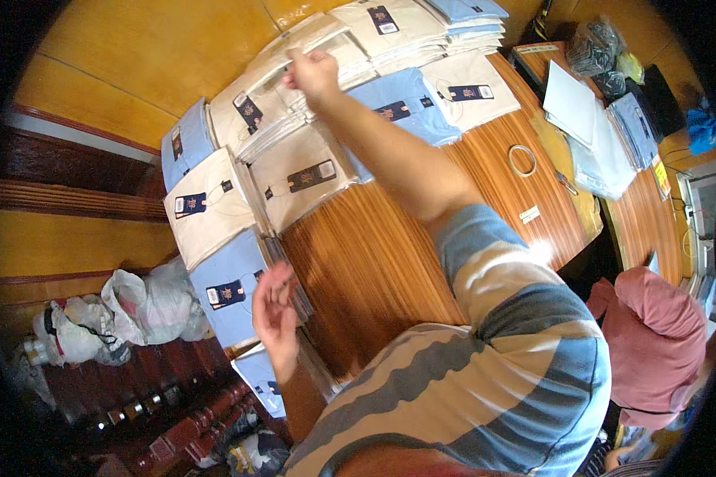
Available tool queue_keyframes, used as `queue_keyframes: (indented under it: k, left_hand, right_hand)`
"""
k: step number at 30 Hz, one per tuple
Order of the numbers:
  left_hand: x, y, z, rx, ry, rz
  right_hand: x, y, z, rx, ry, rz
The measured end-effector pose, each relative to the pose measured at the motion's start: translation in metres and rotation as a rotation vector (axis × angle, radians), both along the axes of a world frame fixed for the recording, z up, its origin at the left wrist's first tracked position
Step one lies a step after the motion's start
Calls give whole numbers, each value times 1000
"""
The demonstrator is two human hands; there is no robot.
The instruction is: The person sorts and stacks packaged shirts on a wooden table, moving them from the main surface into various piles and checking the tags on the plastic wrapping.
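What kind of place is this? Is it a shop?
It might be a shop's back room or a place where clothes get packed. You can see stacks of folded clothes, dark tags on them, and a big wooden table underneath.

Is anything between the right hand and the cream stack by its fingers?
Nothing visible: the right hand is right at the cream stack; contact is unclear. The left hand is well clear, beside the near blue shirts.
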State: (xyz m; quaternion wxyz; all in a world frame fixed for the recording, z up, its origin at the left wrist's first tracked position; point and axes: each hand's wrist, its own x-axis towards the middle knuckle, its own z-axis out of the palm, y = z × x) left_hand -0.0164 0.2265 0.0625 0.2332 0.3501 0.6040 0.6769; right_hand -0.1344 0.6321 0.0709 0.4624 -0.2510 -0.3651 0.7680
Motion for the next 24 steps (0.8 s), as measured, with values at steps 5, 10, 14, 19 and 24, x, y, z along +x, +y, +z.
queue_keyframes:
  k: [5, 10, 14, 19, 24]
  left_hand:
    - [47, 105, -19, 249, -142, 81]
    - [92, 95, -71, 483, -470, -139]
    - [166, 94, -69, -125, -648, 300]
    - [195, 102, -93, -361, -595, 321]
    - [196, 109, -121, -681, 368, 262]
  right_hand:
    - [154, -145, 18, 118, 27, 136]
    - [296, -229, -49, 311, -208, 597]
    - [372, -194, -99, 471, -366, 1056]
    - [446, -88, -84, 799, -487, 1825]
    - [473, -12, -124, 508, -803, 635]
